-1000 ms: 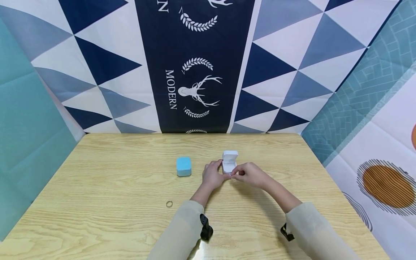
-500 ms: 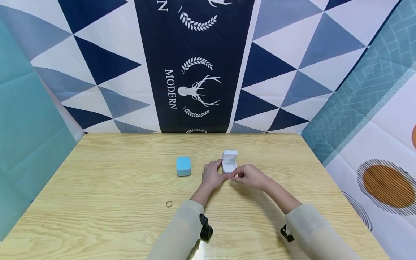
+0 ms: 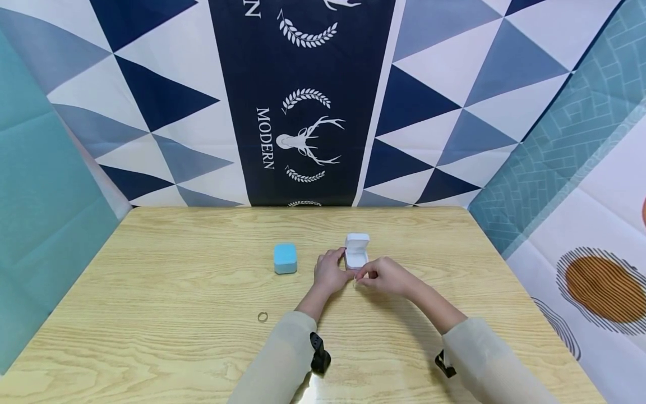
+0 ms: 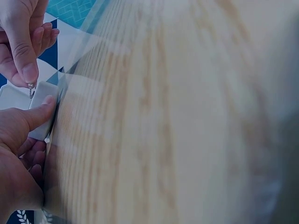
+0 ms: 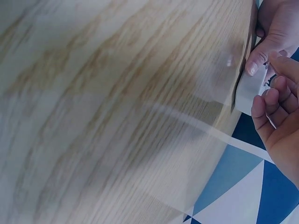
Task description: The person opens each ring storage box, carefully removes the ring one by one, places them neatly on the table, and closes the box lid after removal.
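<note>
A small white ring box (image 3: 356, 259) stands on the wooden table with its lid raised. My left hand (image 3: 330, 272) holds the box from the left; in the left wrist view the thumb presses on the box's white side (image 4: 42, 116). Just in front of the box, my right hand (image 3: 386, 275) pinches a small silvery ring (image 4: 31, 89) between thumb and forefinger. The ring shows a beaded-looking band, partly covered by the fingertips. In the right wrist view, the other fingers (image 5: 272, 95) of the right hand are curled beside the box.
A closed light-blue box (image 3: 285, 258) stands left of the white one. Another ring (image 3: 262, 317) lies on the table (image 3: 176, 292), nearer and to the left. A patterned cloth (image 3: 298, 101) hangs at the table's back edge.
The right hand has shifted slightly left and nearer with the ring, which now shows below its fingertips. The left hand and the white box stay put.
</note>
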`<move>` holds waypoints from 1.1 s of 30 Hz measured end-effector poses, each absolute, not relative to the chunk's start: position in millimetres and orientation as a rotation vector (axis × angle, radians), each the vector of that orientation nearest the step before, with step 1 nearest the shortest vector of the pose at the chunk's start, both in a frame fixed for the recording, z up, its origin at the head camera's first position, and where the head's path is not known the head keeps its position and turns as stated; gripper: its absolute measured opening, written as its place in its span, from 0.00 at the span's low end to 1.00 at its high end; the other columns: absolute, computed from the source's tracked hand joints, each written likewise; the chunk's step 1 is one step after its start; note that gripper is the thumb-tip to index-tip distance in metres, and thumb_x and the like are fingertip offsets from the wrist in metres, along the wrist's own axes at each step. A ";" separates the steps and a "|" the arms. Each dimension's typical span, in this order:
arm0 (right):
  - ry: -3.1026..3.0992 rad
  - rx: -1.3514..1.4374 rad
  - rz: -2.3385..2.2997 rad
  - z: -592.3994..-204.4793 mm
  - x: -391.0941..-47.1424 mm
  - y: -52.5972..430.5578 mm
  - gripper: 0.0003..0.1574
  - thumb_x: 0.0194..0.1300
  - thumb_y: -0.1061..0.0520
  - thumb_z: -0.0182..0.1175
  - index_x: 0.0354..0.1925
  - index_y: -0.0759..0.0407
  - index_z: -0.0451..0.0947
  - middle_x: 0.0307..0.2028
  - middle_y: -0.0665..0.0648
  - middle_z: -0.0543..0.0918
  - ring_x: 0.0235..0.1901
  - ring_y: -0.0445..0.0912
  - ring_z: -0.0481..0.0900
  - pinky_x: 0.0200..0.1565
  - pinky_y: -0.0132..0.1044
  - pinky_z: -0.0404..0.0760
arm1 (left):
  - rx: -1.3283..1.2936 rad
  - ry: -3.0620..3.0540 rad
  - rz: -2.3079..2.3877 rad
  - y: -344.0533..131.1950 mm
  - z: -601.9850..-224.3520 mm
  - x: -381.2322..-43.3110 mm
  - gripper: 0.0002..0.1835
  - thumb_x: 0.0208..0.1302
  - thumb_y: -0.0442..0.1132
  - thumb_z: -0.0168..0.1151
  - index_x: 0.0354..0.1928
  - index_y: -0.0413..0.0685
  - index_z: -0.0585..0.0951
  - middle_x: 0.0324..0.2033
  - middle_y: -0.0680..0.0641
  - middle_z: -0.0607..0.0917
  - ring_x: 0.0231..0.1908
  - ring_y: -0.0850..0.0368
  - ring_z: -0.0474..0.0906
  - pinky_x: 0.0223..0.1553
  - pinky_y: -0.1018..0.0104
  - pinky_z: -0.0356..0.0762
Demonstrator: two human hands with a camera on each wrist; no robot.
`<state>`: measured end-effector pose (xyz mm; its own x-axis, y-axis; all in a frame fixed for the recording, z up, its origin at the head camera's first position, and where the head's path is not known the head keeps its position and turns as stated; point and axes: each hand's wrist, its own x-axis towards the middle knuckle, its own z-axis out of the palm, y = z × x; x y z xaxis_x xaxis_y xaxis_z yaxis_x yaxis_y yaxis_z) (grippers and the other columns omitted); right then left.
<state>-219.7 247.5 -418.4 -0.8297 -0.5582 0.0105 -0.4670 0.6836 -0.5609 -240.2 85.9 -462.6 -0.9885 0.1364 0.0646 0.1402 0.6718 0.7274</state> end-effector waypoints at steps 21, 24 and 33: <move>2.738 -0.804 -0.809 -422.3 -213.7 244.8 0.04 0.60 0.59 0.62 0.32 0.59 0.84 0.15 0.46 0.75 0.16 0.33 0.63 0.20 0.26 0.63 | -0.219 -2.880 -1.270 86.2 -462.4 -240.4 0.38 0.51 0.51 0.70 0.64 0.47 0.71 0.59 0.46 0.75 0.53 0.49 0.69 0.56 0.56 0.66; 2.745 -0.828 -0.794 -423.3 -213.2 243.2 0.04 0.59 0.58 0.63 0.31 0.58 0.84 0.15 0.44 0.74 0.16 0.32 0.63 0.20 0.25 0.63 | -0.215 -2.883 -1.273 85.8 -461.7 -239.8 0.37 0.51 0.50 0.70 0.64 0.47 0.70 0.59 0.46 0.75 0.53 0.49 0.69 0.56 0.56 0.66; 2.746 -0.877 -0.778 -425.5 -212.5 240.4 0.05 0.59 0.57 0.63 0.29 0.56 0.83 0.17 0.44 0.76 0.16 0.31 0.62 0.21 0.25 0.63 | -0.233 -2.875 -1.257 85.5 -461.2 -238.8 0.37 0.51 0.50 0.70 0.63 0.47 0.71 0.59 0.45 0.76 0.52 0.49 0.70 0.54 0.56 0.67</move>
<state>-212.5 240.4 -425.5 -0.8163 -0.5775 0.0090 -0.4965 0.6936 -0.5219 -238.8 85.5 -461.2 -0.9890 0.1374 0.0549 0.1336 0.6698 0.7305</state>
